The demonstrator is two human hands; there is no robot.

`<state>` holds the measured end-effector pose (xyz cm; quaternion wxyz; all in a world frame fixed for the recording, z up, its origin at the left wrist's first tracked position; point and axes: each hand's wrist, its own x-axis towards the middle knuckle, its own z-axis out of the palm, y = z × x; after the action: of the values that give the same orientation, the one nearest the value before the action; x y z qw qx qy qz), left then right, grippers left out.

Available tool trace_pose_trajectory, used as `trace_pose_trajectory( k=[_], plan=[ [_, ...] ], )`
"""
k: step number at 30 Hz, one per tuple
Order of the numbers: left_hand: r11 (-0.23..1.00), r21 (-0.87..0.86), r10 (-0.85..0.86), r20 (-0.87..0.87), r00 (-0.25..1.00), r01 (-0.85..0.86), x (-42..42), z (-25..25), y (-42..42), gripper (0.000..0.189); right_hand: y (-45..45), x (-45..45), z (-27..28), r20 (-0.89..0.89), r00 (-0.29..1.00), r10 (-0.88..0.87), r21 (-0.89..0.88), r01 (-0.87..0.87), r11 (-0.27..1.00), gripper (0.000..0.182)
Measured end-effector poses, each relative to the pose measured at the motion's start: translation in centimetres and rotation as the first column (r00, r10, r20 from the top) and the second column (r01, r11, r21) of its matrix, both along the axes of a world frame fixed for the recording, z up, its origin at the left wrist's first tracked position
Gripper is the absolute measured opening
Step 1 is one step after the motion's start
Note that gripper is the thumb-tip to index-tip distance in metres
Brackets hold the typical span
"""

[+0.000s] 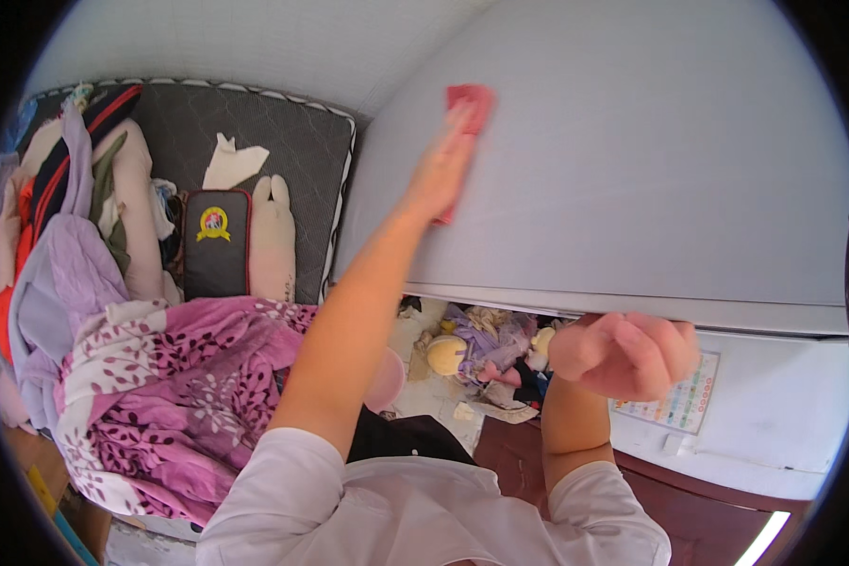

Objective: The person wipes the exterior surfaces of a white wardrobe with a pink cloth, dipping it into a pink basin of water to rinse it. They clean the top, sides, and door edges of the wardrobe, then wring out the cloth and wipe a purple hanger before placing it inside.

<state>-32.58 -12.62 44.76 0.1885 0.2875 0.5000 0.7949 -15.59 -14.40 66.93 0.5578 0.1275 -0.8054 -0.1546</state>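
Note:
A broad, smooth grey panel (pixel 630 163) fills the upper right of the view. My left hand (pixel 444 166) is stretched out over it, pressing a red cloth (pixel 472 95) against its surface; part of the cloth shows beyond the fingertips and another part below the palm. Hand and cloth are slightly blurred. Near the panel's pale front edge (pixel 771 315) is my right hand (pixel 622 357), raised with its fingers curled in. Whether it grips the edge or anything else is hidden by the fingers.
At left, a dark mattress (pixel 311 134) bears piled clothes (pixel 85 262), a black case with red trim (pixel 216 262) and a pink patterned blanket (pixel 205 396). Below the panel are a pink basin (pixel 385 380), heaped soft toys and fabric (pixel 492 347), and a wall chart (pixel 693 396).

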Motion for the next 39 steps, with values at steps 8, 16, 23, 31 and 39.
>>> trace_pose_trajectory(
  k=[8,16,23,31,39],
  plan=[
    [0.960,-0.281,0.090,0.296,0.951,-0.004,4.0,-17.8,-4.1,0.058,-4.5,3.6,-1.7,0.432,0.723,0.539,-0.568,-0.246,0.786,0.019],
    [0.996,-0.058,0.060,-0.025,0.998,-0.061,4.1,-11.4,-4.4,0.055,-3.1,7.9,-20.5,0.496,0.296,0.816,-0.730,0.652,0.207,0.010],
    [0.995,-0.093,0.027,0.020,0.999,-0.025,0.4,-22.0,-1.4,0.056,-0.9,10.6,-31.0,0.512,0.266,0.817,-0.660,0.731,0.175,0.013],
    [0.970,-0.244,0.054,0.126,0.991,-0.021,-0.5,-44.1,-1.0,0.057,1.6,12.7,-42.6,0.546,0.209,0.811,-0.541,0.828,0.151,0.012],
    [0.991,-0.136,-0.004,-0.046,0.999,-0.002,1.0,-43.9,-0.7,0.056,0.8,13.3,-49.7,0.569,0.268,0.778,-0.453,0.891,0.024,0.018]
  ],
)
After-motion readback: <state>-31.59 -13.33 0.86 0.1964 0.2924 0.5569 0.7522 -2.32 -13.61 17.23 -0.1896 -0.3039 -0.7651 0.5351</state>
